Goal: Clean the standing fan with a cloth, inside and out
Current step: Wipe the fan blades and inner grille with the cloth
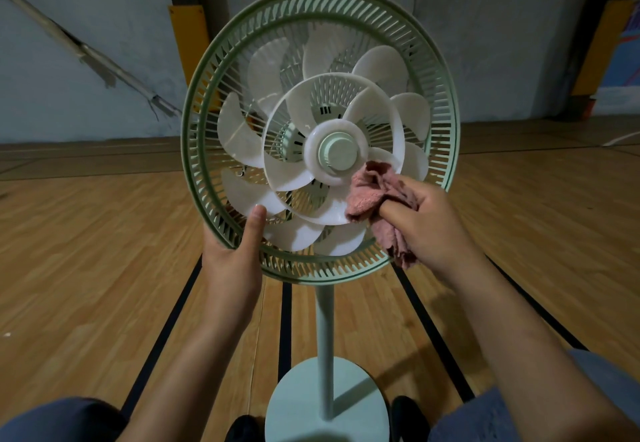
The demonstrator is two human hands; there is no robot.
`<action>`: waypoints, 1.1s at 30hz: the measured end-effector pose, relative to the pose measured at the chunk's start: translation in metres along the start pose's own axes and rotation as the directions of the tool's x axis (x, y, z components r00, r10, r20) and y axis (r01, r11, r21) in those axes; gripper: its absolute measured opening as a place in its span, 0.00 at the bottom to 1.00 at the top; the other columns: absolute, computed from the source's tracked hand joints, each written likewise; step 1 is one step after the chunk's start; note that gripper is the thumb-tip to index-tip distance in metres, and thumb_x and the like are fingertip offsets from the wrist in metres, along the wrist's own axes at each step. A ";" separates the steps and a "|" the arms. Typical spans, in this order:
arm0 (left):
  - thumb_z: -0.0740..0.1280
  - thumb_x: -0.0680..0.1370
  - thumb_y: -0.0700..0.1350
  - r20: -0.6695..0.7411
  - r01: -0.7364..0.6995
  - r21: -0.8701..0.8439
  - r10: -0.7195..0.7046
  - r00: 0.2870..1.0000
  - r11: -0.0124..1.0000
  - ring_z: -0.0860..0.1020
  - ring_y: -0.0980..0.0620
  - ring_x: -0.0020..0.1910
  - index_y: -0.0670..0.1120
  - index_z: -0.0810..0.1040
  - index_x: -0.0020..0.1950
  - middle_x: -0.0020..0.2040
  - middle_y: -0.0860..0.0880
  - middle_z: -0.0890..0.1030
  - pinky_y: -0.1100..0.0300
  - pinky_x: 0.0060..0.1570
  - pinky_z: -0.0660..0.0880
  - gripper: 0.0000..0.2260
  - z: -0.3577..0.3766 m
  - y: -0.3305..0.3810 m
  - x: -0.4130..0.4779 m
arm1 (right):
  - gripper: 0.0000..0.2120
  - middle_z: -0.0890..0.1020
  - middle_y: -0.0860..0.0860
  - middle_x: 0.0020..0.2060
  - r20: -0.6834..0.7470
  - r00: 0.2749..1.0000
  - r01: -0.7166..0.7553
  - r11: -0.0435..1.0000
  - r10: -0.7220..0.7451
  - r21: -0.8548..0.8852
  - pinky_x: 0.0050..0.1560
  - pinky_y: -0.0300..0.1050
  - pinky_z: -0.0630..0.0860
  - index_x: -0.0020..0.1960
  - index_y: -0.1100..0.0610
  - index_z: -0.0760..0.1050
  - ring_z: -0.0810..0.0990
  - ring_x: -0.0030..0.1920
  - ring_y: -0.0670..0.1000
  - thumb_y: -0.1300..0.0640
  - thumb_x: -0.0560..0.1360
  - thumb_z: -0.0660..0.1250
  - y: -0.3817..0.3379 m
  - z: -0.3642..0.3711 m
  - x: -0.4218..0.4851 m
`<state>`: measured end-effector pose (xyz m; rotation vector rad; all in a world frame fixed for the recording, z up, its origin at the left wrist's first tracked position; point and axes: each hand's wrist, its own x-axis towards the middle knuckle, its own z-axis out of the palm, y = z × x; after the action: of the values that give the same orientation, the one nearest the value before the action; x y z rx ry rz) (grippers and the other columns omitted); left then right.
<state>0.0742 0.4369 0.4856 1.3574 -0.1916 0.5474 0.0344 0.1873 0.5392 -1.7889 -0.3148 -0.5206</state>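
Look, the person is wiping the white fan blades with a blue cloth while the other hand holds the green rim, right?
Not quite: the cloth is pink, as the head view shows. The right hand wipes the white blades while the left hand holds the green rim.

**Fan and cloth**

Standing fan [322,136]: pale green, upright on round base, front grille off, white blades exposed inside rear guard. Pink cloth [372,195]: crumpled, pressed against lower right blades just beside hub.

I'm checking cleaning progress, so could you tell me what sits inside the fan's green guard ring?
Inside the guard ring sit white blades around a pale green hub cap. The pink cloth in the right hand covers part of the lower-right blades.
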 end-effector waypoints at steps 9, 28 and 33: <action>0.69 0.77 0.65 -0.034 0.014 -0.025 -0.015 0.999 1.000 0.86 0.60 0.56 0.52 0.77 0.74 0.60 0.57 0.86 0.70 0.46 0.81 0.29 0.003 0.004 -0.001 | 0.20 0.86 0.42 0.51 -0.173 0.965 0.153 0.959 -0.197 -0.239 0.51 0.40 0.82 0.67 0.47 0.79 0.85 0.53 0.42 0.58 0.76 0.70 0.011 -0.002 -0.001; 0.77 0.79 0.49 0.040 0.029 -0.041 -0.028 0.999 0.999 0.87 0.52 0.57 0.49 0.77 0.71 0.60 0.52 0.87 0.65 0.51 0.83 0.22 -0.002 -0.005 0.002 | 0.21 0.86 0.49 0.41 0.053 0.996 0.083 0.970 -0.073 -0.229 0.33 0.47 0.85 0.63 0.28 0.75 0.87 0.36 0.51 0.51 0.77 0.66 0.035 0.045 -0.012; 0.77 0.79 0.43 0.051 0.049 -0.015 -0.048 0.998 0.999 0.88 0.52 0.56 0.46 0.77 0.71 0.59 0.50 0.88 0.65 0.50 0.83 0.22 -0.002 -0.009 0.004 | 0.20 0.87 0.49 0.42 0.051 0.996 0.082 0.966 -0.072 -0.244 0.38 0.51 0.86 0.64 0.30 0.76 0.87 0.39 0.52 0.51 0.77 0.65 0.036 0.043 -0.012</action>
<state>0.0815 0.4384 0.4788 1.3576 -0.2039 0.4699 0.0485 0.2192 0.4935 -2.0363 -0.3631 -0.5986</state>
